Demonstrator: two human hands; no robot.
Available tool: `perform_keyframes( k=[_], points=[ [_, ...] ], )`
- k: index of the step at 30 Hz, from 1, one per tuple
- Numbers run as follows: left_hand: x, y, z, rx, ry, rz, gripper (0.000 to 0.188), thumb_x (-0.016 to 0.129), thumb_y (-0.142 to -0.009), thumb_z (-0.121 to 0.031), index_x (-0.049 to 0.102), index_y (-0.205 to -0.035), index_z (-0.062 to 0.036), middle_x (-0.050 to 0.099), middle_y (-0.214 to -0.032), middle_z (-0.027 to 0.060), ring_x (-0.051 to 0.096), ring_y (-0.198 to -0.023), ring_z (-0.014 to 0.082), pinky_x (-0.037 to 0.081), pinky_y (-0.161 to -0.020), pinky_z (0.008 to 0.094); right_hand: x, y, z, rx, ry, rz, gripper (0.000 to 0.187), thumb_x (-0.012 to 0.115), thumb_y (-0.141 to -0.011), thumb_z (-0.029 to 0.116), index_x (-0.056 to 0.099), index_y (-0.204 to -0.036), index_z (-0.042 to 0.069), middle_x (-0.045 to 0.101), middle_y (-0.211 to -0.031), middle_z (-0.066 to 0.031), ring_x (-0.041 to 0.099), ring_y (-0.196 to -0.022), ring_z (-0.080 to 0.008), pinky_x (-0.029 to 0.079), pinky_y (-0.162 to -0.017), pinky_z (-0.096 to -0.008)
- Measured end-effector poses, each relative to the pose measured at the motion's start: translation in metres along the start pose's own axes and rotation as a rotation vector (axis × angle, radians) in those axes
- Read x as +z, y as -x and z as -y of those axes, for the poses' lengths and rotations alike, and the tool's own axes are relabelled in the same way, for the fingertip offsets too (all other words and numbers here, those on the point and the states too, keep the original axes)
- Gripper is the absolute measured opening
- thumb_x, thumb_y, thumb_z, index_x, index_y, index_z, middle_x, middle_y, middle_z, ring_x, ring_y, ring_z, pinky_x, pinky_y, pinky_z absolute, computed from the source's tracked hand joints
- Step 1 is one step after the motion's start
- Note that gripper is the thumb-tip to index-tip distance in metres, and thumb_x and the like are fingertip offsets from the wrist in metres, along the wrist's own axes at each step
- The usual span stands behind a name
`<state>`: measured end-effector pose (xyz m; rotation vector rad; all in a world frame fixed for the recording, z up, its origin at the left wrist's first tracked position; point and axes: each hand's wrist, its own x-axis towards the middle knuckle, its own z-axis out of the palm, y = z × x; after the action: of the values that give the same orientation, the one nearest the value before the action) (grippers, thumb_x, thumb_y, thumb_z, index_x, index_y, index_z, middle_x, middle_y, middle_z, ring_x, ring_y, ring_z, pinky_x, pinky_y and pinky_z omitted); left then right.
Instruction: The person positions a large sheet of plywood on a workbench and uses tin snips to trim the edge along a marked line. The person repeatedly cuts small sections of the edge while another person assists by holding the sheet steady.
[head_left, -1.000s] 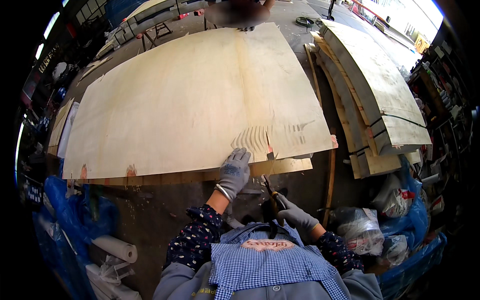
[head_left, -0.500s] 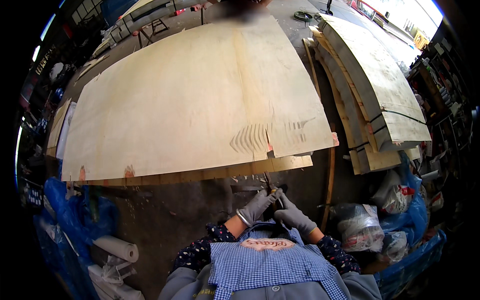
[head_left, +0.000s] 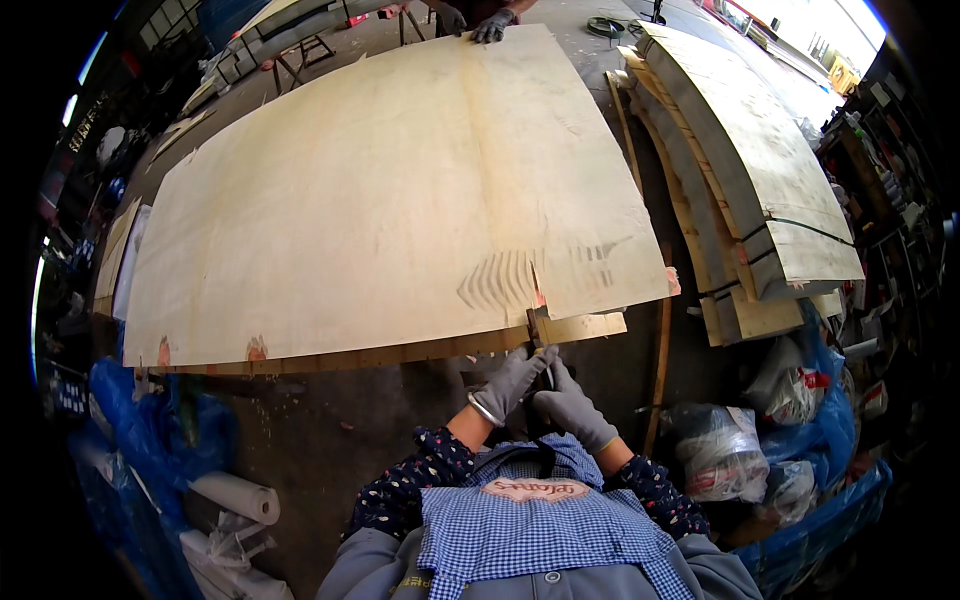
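Note:
A pale wooden veneer sheet (head_left: 330,220) lies in front of me on a stack, with a split and dark curved marks close to its near edge. My left hand (head_left: 510,385), in a grey glove, is closed on a narrow dark-bladed hand tool (head_left: 533,322). The tool's tip reaches the sheet's near edge beside the split and a small reddish patch. My right hand (head_left: 580,412), also gloved in grey, is closed right beside the left one; what its fingers hold is hidden. Part of the tool's handle is covered by the gloves.
Across the sheet, another person's dark-gloved hands (head_left: 488,27) rest at its far edge. A strapped stack of boards (head_left: 750,160) stands to the right. Blue plastic sheeting (head_left: 160,410) and a white roll (head_left: 235,497) lie left; filled clear bags (head_left: 718,455) sit right.
My hands have moved slightly forward, bringing the tool's tip up to the sheet's edge. At the far edge, the other person's gloved hands now show clearly on the sheet.

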<state>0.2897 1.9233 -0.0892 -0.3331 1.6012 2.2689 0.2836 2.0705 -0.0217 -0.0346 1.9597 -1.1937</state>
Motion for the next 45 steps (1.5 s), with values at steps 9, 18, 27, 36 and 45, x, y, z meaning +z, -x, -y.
perform_keyframes(
  k=[9, 18, 27, 36, 45],
  points=[
    [0.005, 0.003, -0.021, -0.06, 0.09, -0.038, 0.05, 0.062, -0.091, -0.047, 0.056, -0.11, -0.0015, 0.063, -0.096, 0.0068, 0.059, -0.087, 0.0124, 0.049, -0.078, 0.0274, 0.001, -0.007, 0.003, -0.15, 0.137, -0.123, 0.08, 0.06, -0.074, 0.032, 0.029, -0.144, 0.006, 0.045, -0.133, -0.0218, 0.045, -0.122, -0.0399, 0.039, -0.1, -0.0404],
    [-0.009, -0.001, -0.012, -0.029, -0.238, -0.11, 0.05, 0.062, -0.091, -0.048, 0.06, -0.106, -0.0003, 0.063, -0.093, 0.0042, 0.057, -0.087, 0.01, 0.048, -0.077, 0.0265, 0.011, -0.02, -0.021, -0.056, -0.389, 0.086, 0.042, 0.063, -0.085, 0.028, 0.049, -0.113, 0.0, 0.058, -0.077, -0.0038, 0.054, -0.062, -0.0115, 0.043, -0.055, -0.0235],
    [0.004, 0.01, -0.03, -0.094, 0.426, 0.09, 0.033, 0.067, -0.09, -0.032, 0.061, -0.105, -0.0023, 0.063, -0.09, 0.0029, 0.058, -0.082, 0.01, 0.049, -0.076, 0.0257, 0.015, -0.032, -0.048, -0.117, -0.69, 0.25, 0.028, 0.059, -0.087, 0.02, 0.053, -0.108, 0.002, 0.058, -0.078, -0.0024, 0.054, -0.064, -0.0106, 0.044, -0.057, -0.0232],
    [0.017, 0.008, -0.046, -0.168, -0.24, -0.261, 0.035, 0.072, -0.087, -0.034, 0.06, -0.093, -0.0016, 0.061, -0.076, 0.0021, 0.055, -0.067, 0.0069, 0.048, -0.059, 0.0256, 0.026, -0.039, -0.076, -0.069, -1.161, 0.641, 0.041, 0.059, -0.082, 0.023, 0.05, -0.117, 0.003, 0.055, -0.093, -0.0057, 0.055, -0.078, -0.0163, 0.046, -0.071, -0.03],
    [0.036, 0.004, -0.044, -0.224, -0.468, -0.375, 0.05, 0.067, -0.085, -0.05, 0.056, -0.093, -0.0018, 0.062, -0.079, 0.0087, 0.06, -0.064, 0.0173, 0.048, -0.057, 0.0317, 0.016, -0.043, -0.078, 0.041, -1.512, 0.915, 0.058, 0.059, -0.076, 0.032, 0.044, -0.126, 0.005, 0.053, -0.098, -0.0094, 0.053, -0.084, -0.0215, 0.045, -0.075, -0.0382]
  ],
)
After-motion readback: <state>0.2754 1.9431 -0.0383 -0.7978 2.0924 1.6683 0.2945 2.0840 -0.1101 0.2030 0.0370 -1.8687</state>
